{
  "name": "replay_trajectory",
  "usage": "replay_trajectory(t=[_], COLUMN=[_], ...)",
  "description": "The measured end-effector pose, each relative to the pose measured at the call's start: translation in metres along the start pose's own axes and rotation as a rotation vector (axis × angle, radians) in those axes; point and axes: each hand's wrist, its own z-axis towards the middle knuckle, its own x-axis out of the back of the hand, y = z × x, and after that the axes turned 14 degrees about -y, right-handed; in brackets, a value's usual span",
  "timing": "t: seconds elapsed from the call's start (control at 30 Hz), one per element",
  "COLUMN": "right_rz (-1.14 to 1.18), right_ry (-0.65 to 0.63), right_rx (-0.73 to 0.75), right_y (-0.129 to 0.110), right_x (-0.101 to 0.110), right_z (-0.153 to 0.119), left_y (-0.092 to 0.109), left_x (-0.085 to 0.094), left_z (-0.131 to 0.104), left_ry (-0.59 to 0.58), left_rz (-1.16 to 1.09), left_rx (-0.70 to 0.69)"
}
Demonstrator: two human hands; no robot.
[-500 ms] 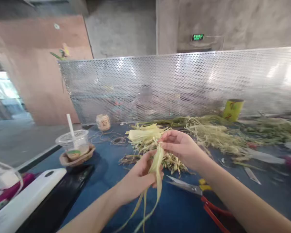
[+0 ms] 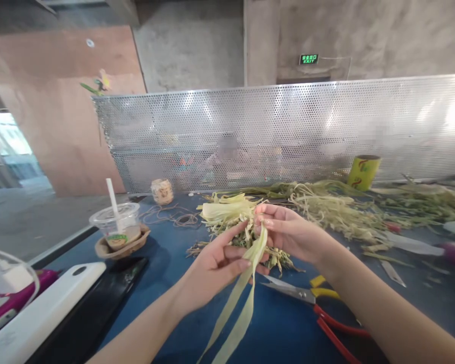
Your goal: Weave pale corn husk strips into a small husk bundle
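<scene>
Pale green leaf strips [image 2: 246,283] hang between my two hands, their long ends trailing down over the blue table. My left hand [image 2: 222,268] is closed on the strips, thumb on top and fingers beneath. The fingertips of my right hand [image 2: 284,230] pinch their upper end. Just behind my hands lies a bundle of pale yellow husks [image 2: 227,210], with dried greenish plant bits [image 2: 280,258] under and beside it. Scissors with red handles [image 2: 307,293] rest under my right forearm, beside a yellow-handled tool [image 2: 320,288].
At left, a plastic cup [image 2: 117,225] with a straw stands in a cardboard holder, near a white power bank [image 2: 49,313] and a black slab. Twine [image 2: 184,217] and a jar [image 2: 162,191] are behind. Plant fibres [image 2: 337,212], a yellow roll [image 2: 364,172] and a blade [image 2: 393,273] lie right.
Both hands have shifted slightly to the right with the strips. The hanging strips now spread wider and show more of their flat faces.
</scene>
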Motion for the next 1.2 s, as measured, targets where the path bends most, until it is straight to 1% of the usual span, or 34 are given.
replay_trajectory(t=[0.1,0.17,0.23,0.3,0.37,0.47,0.57,0.63,0.73,0.8,0.87,0.97,1.03,1.07,1.1,1.2], right_rz=[0.021,0.02,0.011,-0.009,-0.019,-0.014,-0.033,-0.081,-0.145,-0.162,-0.166,-0.155,-0.14,-0.136,-0.139,-0.182], right_ry=[-0.068,-0.064,-0.036,-0.009,0.035,0.159,0.295,0.354,0.4,0.421,0.436,0.454,0.467,0.475,0.484,0.509], right_rx=[-0.032,-0.04,-0.042,-0.044,-0.023,0.023,0.075,0.121,0.175,0.192,0.203,0.222,0.218,0.214,0.215,0.255], right_y=[-0.002,-0.004,-0.005,-0.006,-0.005,-0.003,-0.001,-0.001,-0.001,-0.001,-0.001,-0.002,-0.003,-0.003,-0.004,-0.004], right_x=[-0.001,-0.001,0.0,0.0,0.0,-0.002,-0.004,-0.005,-0.006,-0.007,-0.007,-0.008,-0.008,-0.008,-0.009,-0.01], right_z=[-0.003,-0.005,-0.005,-0.004,-0.002,0.002,0.004,0.005,0.006,0.006,0.007,0.007,0.006,0.006,0.005,0.004], left_y=[0.0,0.002,0.005,0.007,0.009,0.005,-0.004,-0.01,-0.016,-0.016,-0.013,-0.009,-0.008,-0.008,-0.007,-0.002], left_x=[0.001,0.0,-0.001,-0.003,-0.005,-0.007,-0.007,-0.007,-0.006,-0.006,-0.008,-0.012,-0.014,-0.014,-0.014,-0.013], left_z=[-0.002,-0.004,-0.004,-0.004,-0.004,-0.001,0.003,0.005,0.007,0.006,0.004,0.0,-0.003,-0.004,-0.004,-0.006], left_ry=[-0.051,-0.089,-0.099,-0.046,0.06,0.172,0.199,0.205,0.213,0.235,0.263,0.245,0.22,0.24,0.287,0.51], left_rz=[0.024,0.017,0.028,0.082,0.132,0.14,0.114,0.066,-0.035,-0.069,-0.051,0.1,0.261,0.357,0.465,0.826], left_rx=[0.004,0.033,0.056,0.075,0.088,0.084,0.05,0.02,-0.013,0.003,0.043,0.065,0.036,0.008,-0.023,-0.098])
